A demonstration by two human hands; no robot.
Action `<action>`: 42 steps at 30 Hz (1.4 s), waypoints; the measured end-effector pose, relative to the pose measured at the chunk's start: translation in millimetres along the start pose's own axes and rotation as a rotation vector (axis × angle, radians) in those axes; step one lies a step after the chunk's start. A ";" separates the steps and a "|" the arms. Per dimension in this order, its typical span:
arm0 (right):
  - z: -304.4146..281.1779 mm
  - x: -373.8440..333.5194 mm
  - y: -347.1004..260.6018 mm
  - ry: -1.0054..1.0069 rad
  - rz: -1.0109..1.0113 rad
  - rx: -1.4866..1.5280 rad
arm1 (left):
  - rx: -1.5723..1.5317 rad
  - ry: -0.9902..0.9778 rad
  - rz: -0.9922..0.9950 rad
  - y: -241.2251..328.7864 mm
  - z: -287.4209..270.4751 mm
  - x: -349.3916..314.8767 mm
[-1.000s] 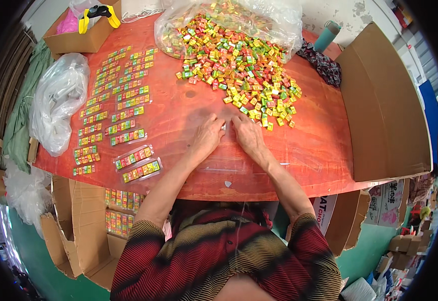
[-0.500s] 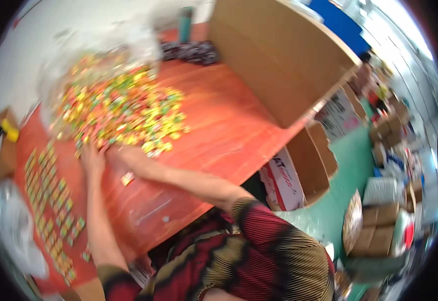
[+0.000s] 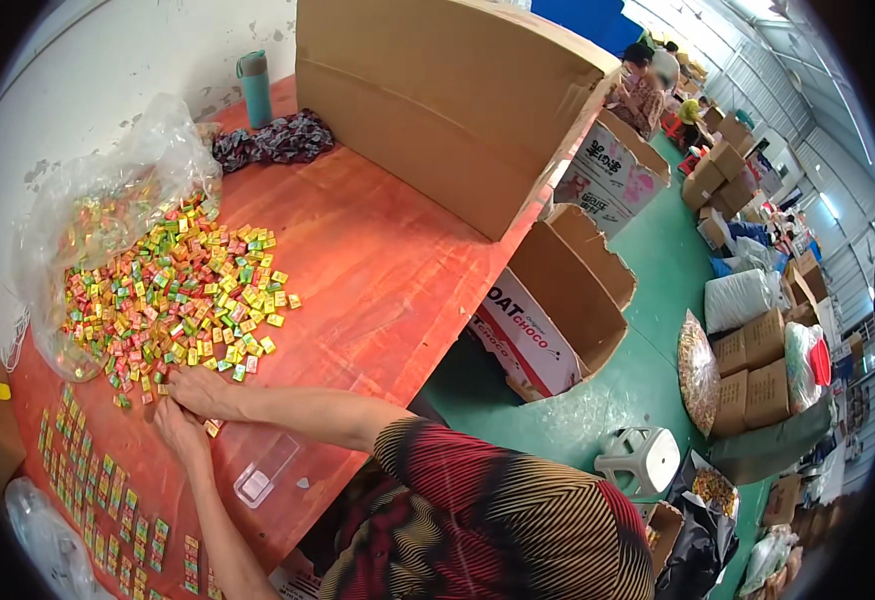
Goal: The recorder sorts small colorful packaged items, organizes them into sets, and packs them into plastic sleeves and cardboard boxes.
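Note:
A heap of small wrapped candies (image 3: 182, 300) in yellow, green, red and orange spills from a clear plastic bag (image 3: 147, 150) onto the red-covered table (image 3: 387, 230). At the near edge of the heap, my right hand (image 3: 203, 393) has its fingers curled together. My left hand (image 3: 179, 432) is just below it, fingertips drawn in close to the right's. What the fingers hold is too small and hidden to make out. Left of my left forearm, similar candies lie in neat short rows (image 3: 82, 470). A loose candy (image 3: 213, 428) sits beneath my right wrist.
A clear plastic tray (image 3: 267, 470) lies by the table's near edge. A large cardboard box (image 3: 437, 110), a teal bottle (image 3: 255, 90) and dark patterned cloth (image 3: 272, 140) are at the back. Open cartons (image 3: 567, 310) and a white stool (image 3: 637, 460) stand on the green floor; people sit far off.
The view has swung to the right and steadied, so the table appears shifted left. My hands remain together at the heap's near edge; my right hand now lies closer above the left.

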State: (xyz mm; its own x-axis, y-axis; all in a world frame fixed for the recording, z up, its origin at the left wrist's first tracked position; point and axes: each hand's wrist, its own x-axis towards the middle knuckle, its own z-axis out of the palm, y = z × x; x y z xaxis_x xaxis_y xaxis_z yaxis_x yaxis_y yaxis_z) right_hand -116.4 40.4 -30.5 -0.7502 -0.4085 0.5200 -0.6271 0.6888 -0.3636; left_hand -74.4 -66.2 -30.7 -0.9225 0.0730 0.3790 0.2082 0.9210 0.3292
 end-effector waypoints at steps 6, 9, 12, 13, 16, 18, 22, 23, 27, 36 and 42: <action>-24.2 -19.8 -2.2 -0.034 0.004 -0.016 | -0.072 0.000 0.023 6.6 -14.9 -17.2; -40.7 -25.5 14.9 -0.001 0.010 -0.121 | -0.277 0.014 -0.144 17.7 -30.3 -9.1; -73.9 -36.2 48.9 0.026 -0.150 0.260 | -0.332 0.233 -0.070 12.8 -25.5 -12.8; -115.5 -23.9 17.1 -0.216 0.183 0.109 | -0.246 0.284 -0.063 7.9 -31.5 -20.1; -117.5 -54.1 69.5 -0.081 0.270 0.075 | -0.296 0.249 -0.123 25.2 -33.5 -27.6; -136.8 -60.8 47.3 -0.049 0.284 0.181 | -0.287 0.162 -0.182 28.1 -38.1 -39.6; -122.5 -71.2 35.9 -0.063 0.212 0.209 | -0.266 0.120 -0.254 33.4 -39.5 -47.3; -120.4 -67.0 26.1 -0.074 0.196 0.225 | -0.264 0.113 -0.282 31.6 -39.8 -46.0; -111.8 -44.1 9.6 -0.118 0.185 0.218 | -0.276 0.157 -0.295 26.3 -35.9 -36.3; -45.4 -9.7 11.8 -0.136 0.064 -0.187 | -0.127 -0.008 -0.272 13.7 -33.1 -17.8; -47.3 -21.4 11.8 -0.068 -0.095 -0.006 | -0.203 0.056 -0.283 43.0 -48.6 -38.1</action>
State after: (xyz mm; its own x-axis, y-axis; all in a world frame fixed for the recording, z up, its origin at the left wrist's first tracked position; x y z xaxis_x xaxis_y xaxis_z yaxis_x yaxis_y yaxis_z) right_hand -97.8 85.6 -9.4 -0.6998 -0.5118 0.4983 -0.6952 0.6483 -0.3105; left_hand -14.5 -48.0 11.0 -0.9349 -0.2004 0.2929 0.0123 0.8065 0.5911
